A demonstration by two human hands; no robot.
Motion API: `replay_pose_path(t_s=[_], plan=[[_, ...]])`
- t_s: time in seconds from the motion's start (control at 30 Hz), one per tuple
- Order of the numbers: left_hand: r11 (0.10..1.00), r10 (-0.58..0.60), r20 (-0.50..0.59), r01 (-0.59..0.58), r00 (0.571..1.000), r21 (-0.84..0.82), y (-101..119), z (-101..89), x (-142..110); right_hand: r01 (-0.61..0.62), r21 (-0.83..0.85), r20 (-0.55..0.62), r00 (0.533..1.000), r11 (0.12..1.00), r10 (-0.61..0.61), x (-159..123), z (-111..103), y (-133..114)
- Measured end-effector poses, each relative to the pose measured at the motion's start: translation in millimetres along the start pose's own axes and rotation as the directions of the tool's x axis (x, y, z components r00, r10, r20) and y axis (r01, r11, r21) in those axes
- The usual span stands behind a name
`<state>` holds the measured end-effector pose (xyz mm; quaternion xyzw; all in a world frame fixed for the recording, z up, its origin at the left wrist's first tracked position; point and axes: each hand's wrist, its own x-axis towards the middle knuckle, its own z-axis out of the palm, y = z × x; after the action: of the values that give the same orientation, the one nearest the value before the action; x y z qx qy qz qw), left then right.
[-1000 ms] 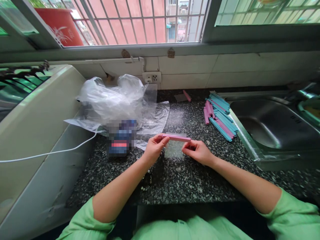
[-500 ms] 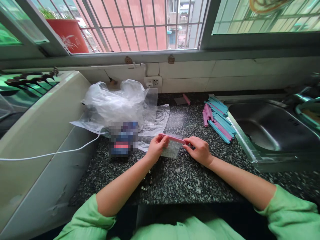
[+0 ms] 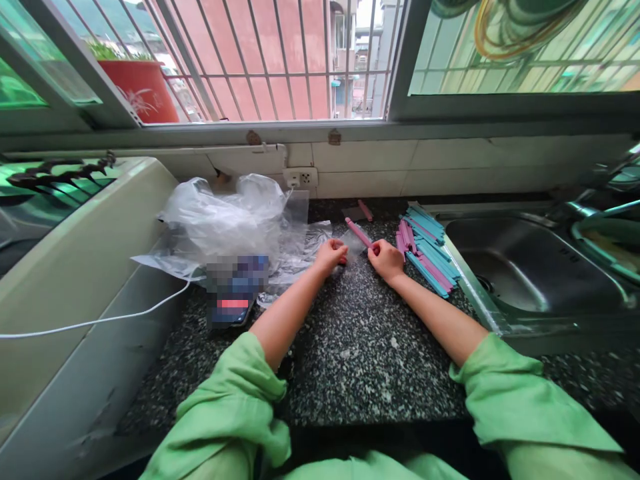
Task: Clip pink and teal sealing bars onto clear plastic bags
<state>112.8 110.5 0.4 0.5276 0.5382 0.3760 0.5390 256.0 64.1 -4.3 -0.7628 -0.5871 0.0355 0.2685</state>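
Note:
My right hand (image 3: 387, 260) is closed on the near end of a pink bag-sealing clip (image 3: 358, 231), which slants away to the upper left above the counter. Clear plastic (image 3: 353, 248) shows just under the clip; whether it is clamped in it I cannot tell. To the left, my left hand (image 3: 330, 257) is apart from the clip, its fingers curled together. A small reddish spot shows at those fingertips, too small to name. Beside my right hand lies a pile of blue and pink sealing clips (image 3: 431, 245). Another pink clip (image 3: 365, 210) rests farther back.
Crumpled clear plastic bags (image 3: 225, 220) cover the counter's back left. A partly blurred phone (image 3: 235, 313) lies in front of them, near a white cable (image 3: 145, 312). The metal sink (image 3: 505, 267) is at right, a stove (image 3: 145, 180) at left. A wall socket (image 3: 301, 177) sits behind.
My left hand has let go of the pink clip and drawn apart from it. The clip, still in my right hand, has swung to point away. Both hands have moved farther from my body.

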Motion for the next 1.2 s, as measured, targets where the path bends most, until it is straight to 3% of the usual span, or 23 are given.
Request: replay_pose_path(t_s=[0.1, 0.2, 0.3, 0.47, 0.63, 0.7, 0.97, 1.2], plan=[[0.996, 0.075, -0.14, -0.066, 0.987, 0.066, 0, 22.3, 20, -0.129, -0.016, -0.032, 0.991, 0.992, 0.128, 28, 7, -1], [0.942, 0.248, -0.175, -0.195, 0.953, 0.272, 3, 40.6, 38, -0.229, -0.029, -0.063, 0.972, 0.973, 0.227, 50, 11, -2], [0.858, 0.372, -0.135, -0.284, 0.918, 0.428, 6, 52.4, 55, -0.305, -0.044, -0.089, 0.95, 0.951, 0.3, 69, 15, -3], [0.794, 0.425, -0.09, -0.323, 0.901, 0.514, 8, 62.6, 83, -0.359, -0.066, -0.109, 0.93, 0.931, 0.351, 96, 22, -2], [0.567, 0.446, 0.097, -0.365, 0.89, 0.738, 9, 67.7, 105, -0.365, -0.097, -0.101, 0.929, 0.926, 0.356, 115, 31, 1], [0.547, 0.436, 0.126, -0.374, 0.891, 0.749, 8, 69.0, 111, -0.369, -0.113, -0.094, 0.928, 0.923, 0.359, 121, 33, 1], [0.539, 0.439, 0.11, -0.359, 0.892, 0.762, 9, 69.1, 103, -0.312, -0.15, -0.099, 0.949, 0.938, 0.3, 118, 32, 0], [0.539, 0.381, 0.114, -0.321, 0.917, 0.779, 3, 58.9, 73, -0.112, -0.222, -0.023, 0.994, 0.969, 0.11, 90, 29, -8]])
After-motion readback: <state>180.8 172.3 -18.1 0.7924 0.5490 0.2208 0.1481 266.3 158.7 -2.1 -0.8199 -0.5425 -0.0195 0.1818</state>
